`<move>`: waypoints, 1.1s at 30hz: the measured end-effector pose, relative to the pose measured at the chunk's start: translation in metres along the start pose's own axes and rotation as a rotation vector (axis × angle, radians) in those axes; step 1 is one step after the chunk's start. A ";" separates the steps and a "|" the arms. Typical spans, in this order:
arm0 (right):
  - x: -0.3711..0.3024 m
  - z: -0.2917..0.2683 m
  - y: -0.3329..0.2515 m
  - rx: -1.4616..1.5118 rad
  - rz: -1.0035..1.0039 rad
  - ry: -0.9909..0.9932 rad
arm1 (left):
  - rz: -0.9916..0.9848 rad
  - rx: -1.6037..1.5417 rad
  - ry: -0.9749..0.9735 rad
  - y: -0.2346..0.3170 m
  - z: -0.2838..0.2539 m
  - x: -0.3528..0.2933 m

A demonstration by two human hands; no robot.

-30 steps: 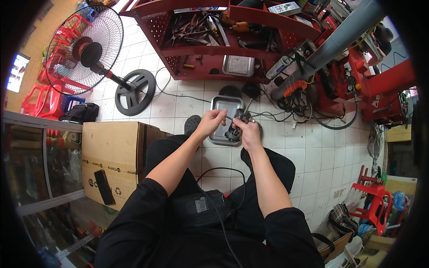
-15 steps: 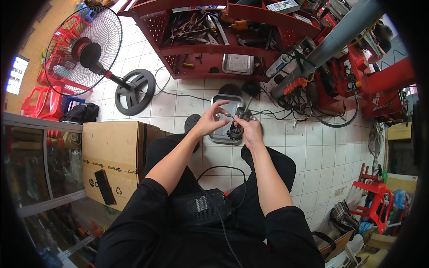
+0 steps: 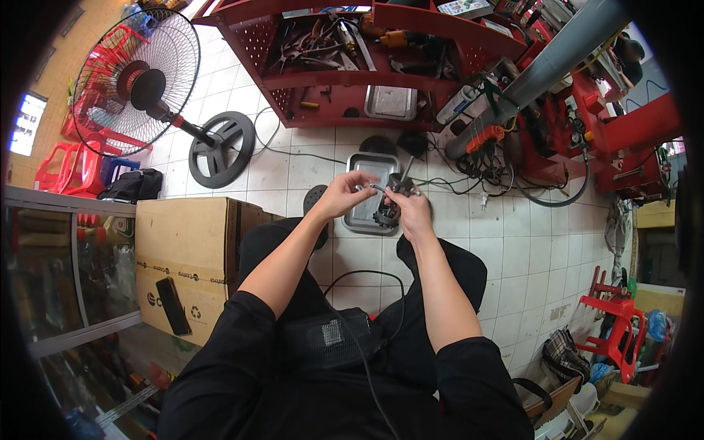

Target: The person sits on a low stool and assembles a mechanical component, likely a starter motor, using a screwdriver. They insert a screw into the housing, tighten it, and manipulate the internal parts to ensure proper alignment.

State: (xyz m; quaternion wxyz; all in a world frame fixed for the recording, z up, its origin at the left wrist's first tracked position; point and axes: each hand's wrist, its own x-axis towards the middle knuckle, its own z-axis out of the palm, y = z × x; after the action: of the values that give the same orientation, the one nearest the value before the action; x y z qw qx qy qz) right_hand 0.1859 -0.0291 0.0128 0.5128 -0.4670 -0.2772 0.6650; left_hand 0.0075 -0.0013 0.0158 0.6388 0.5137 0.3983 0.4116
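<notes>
Tiled floor, metal part, slanting forward-right

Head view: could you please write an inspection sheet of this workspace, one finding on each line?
Surface: white tiled floor, with a grey rectangular metal tray on it.
Things in hand: dark metal mechanical part, seen over the tray; contact unclear.
Clutter: metal pliers in a red metal tool cart; black rectangular phone on a brown cardboard box.
Hands: right hand grips the part; left hand is beside it, fingers blurred, grip unclear.
Cables: thin black cable loops near the lap; dark tangled cables right of the tray.
Surroundings: black standing fan at left; red plastic seat at right.
</notes>
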 end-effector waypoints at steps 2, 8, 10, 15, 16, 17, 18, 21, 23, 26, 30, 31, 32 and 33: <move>0.000 0.003 0.000 -0.009 0.006 -0.017 | -0.074 0.108 -0.070 -0.021 -0.016 0.003; -0.002 0.002 0.002 -0.009 0.002 0.010 | -0.011 0.239 -0.014 -0.009 -0.004 -0.002; -0.002 0.003 0.002 -0.028 0.023 0.006 | -0.054 0.140 -0.114 -0.005 -0.005 -0.002; -0.003 0.003 0.000 -0.063 0.009 -0.005 | -0.311 0.426 -0.146 0.007 -0.012 0.001; -0.003 0.004 0.000 -0.069 0.007 -0.009 | -0.304 0.446 -0.174 0.005 -0.012 -0.001; -0.004 0.004 0.000 -0.055 0.008 0.000 | -0.233 0.329 -0.135 0.002 -0.010 -0.002; -0.004 0.007 -0.002 -0.040 0.010 0.006 | -0.163 0.214 -0.093 0.004 -0.003 -0.004; -0.004 0.007 0.000 -0.047 0.012 -0.004 | -0.049 0.014 -0.120 -0.005 -0.002 -0.003; -0.004 0.006 0.001 -0.055 0.008 -0.007 | -0.100 0.058 -0.149 -0.008 -0.009 -0.002; -0.008 0.011 -0.001 -0.111 0.002 -0.016 | -0.289 0.335 -0.132 -0.002 -0.009 -0.001; -0.005 0.007 0.003 -0.112 -0.001 0.012 | -0.295 0.300 -0.179 0.002 -0.006 -0.002; -0.004 0.005 0.004 -0.091 -0.014 0.036 | -0.220 0.224 -0.162 0.004 0.000 -0.004; -0.003 0.003 0.005 -0.071 -0.028 0.061 | -0.144 0.147 -0.146 0.005 0.004 -0.004; -0.002 0.003 0.006 -0.089 -0.029 0.037 | -0.090 0.153 -0.140 0.001 0.002 -0.005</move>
State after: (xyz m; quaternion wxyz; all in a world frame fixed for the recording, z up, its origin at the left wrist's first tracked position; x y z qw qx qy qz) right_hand 0.1807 -0.0324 0.0098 0.5061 -0.4974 -0.3037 0.6358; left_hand 0.0080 -0.0063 0.0177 0.6418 0.5702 0.4055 0.3140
